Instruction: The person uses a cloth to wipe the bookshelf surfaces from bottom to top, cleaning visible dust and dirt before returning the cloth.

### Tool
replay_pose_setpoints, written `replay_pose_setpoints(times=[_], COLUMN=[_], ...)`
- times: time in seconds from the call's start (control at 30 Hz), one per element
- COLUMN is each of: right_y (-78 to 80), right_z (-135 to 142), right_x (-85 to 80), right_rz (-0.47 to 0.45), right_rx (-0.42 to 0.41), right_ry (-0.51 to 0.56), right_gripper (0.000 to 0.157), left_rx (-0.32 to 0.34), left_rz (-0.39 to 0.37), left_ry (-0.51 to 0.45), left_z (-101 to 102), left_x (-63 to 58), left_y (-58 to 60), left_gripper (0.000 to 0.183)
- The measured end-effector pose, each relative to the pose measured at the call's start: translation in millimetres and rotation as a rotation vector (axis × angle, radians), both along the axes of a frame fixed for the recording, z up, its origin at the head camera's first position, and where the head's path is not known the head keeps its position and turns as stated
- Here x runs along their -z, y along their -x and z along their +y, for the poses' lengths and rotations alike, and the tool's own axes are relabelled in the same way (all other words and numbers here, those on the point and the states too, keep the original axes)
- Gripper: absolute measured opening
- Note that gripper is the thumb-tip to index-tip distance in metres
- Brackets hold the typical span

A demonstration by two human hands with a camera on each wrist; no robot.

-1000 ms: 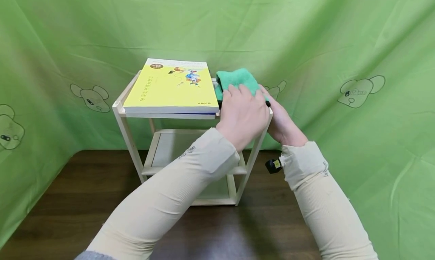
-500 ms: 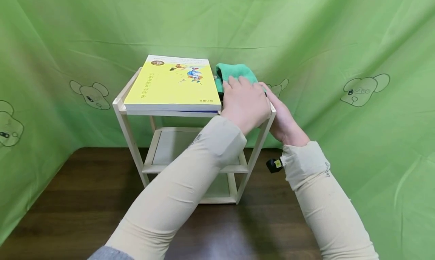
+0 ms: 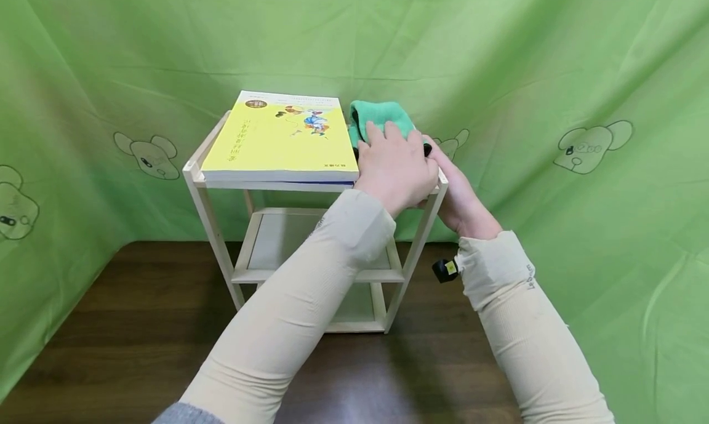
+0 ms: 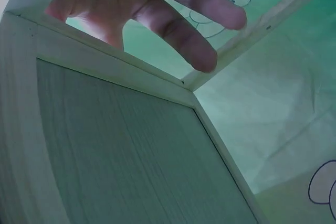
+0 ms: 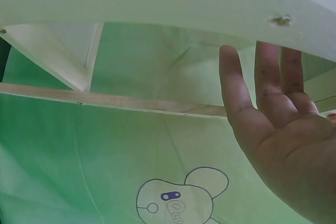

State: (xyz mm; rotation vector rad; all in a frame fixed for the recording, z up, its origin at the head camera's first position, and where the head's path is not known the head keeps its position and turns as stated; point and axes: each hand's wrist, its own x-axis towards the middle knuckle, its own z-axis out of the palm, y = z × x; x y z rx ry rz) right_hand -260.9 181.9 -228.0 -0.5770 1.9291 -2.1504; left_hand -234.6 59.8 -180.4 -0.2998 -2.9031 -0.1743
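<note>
In the head view, my left hand (image 3: 396, 168) rests with extended fingers on a folded green cloth (image 3: 382, 113) with black parts at its edges. Beneath the palm, the cloth is hidden. My right hand (image 3: 462, 193) is at the right end of the white shelf rack (image 3: 194, 165), beside the cloth. Its fingers (image 5: 239, 87) look straight in the right wrist view, partly behind a white rail. Straight, spread fingers (image 4: 178, 35) appear above a framed wooden panel in the left wrist view. Left of the cloth lies a yellow book (image 3: 277, 138).
At least one more book is under the yellow one. A middle shelf (image 3: 277, 236) and a bottom shelf (image 3: 357, 304) sit below the top. Green curtain (image 3: 526, 73) with bear drawings hangs close behind the rack and at both sides. The floor (image 3: 138, 301) is dark wood.
The green cloth and my left hand have shifted slightly away from me and to the left. My right hand stays at the rack's right side. The books stay in place.
</note>
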Motion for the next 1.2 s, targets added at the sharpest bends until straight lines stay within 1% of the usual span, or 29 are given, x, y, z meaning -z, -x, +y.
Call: replay_pose_setpoints(times=[0.13, 0.2, 0.33, 0.4, 0.47, 0.57, 0.67, 0.77, 0.97, 1.13, 1.2], right_y=[0.3, 0.0, -2.4, -3.6, -4.8, -5.1, -5.3, -5.3, -7.5, -8.0, -8.1], right_z=[0.6, 1.2, 1.6, 1.6, 2.0, 1.5, 0.1, -1.7, -3.4, -2.8, -2.4], right_x=[1.9, 1.9, 0.7, 0.2, -0.1, -0.3, -0.9, -2.0, -5.4, -4.1, -3.1], right_rz=[-0.011, -0.021, -0.044, -0.036, -0.022, 0.03, 0.077, 0.117, 0.165, 0.13, 0.094], right_rx=[0.02, 0.032, 0.063, 0.071, 0.079, 0.083, 0.08, 0.067, 0.067, 0.077, 0.085], right_ry=[0.0, 0.001, -0.008, -0.021, -0.024, -0.038, -0.051, -0.054, -0.077, -0.07, -0.041], right_gripper=[0.025, 0.026, 0.035, 0.036, 0.033, 0.027, 0.024, 0.02, 0.028, 0.038, 0.044], left_rx=[0.007, 0.012, 0.019, 0.022, 0.025, 0.022, 0.011, 0.01, 0.038, 0.068, 0.084], left_rz=[0.102, 0.175, 0.326, 0.398, 0.464, 0.526, 0.535, 0.536, 0.552, 0.51, 0.503], left_ry=[0.002, 0.001, 0.006, 0.007, -0.001, -0.01, -0.01, 0.001, 0.034, 0.033, 0.033], left_z=[-0.5, -0.3, 0.8, 1.3, 1.8, 2.3, 2.5, 2.1, 1.4, -1.7, -3.2], left_x=[3.8, 6.9, 13.5, 16.9, 19.7, 22.6, 22.9, 21.5, 18.8, 17.9, 17.8], left_y=[-2.9, -4.2, -7.6, -8.6, -9.6, -10.6, -12.7, -17.4, -31.4, -43.6, -48.4], left_gripper=[0.046, 0.043, 0.041, 0.039, 0.037, 0.035, 0.034, 0.034, 0.039, 0.032, 0.028])
